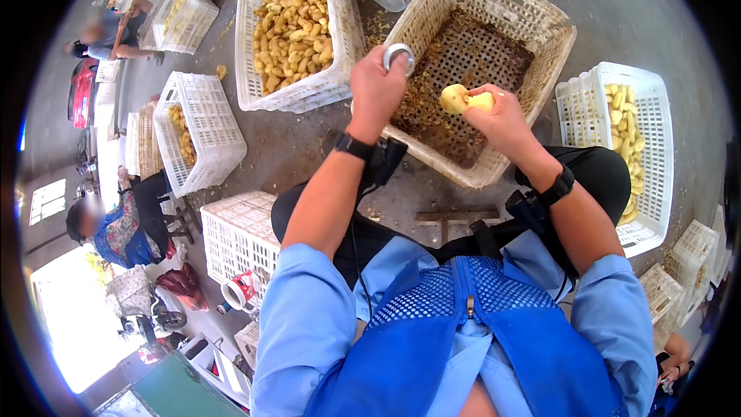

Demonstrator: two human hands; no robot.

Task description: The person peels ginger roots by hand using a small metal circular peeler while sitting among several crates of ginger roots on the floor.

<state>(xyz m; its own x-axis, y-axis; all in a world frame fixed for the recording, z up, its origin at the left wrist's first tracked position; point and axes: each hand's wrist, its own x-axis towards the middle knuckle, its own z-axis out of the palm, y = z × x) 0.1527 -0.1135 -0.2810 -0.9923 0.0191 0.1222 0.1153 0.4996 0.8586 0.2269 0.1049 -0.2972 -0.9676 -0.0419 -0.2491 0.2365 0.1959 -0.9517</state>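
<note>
My left hand (377,85) is closed round a silver ring-shaped metal tool (398,55) above the near-left part of a dirty crate (553,41), whose floor carries brown scraps. My right hand (500,125) grips a pale yellow knobbly root (463,99), ginger-like and partly pale as if peeled, over the crate's middle, to the right of the tool and apart from it. At upper left stands a white crate of brown-yellow roots (296,31); at right, a white crate holds pale roots (627,131).
More white crates stand at left (208,131), lower left (235,228), top and lower right. Co-workers sit at upper left (116,35), left (123,220) and lower right (671,363). A scooter (143,309) stands at lower left. My knees flank the dirty crate's near side.
</note>
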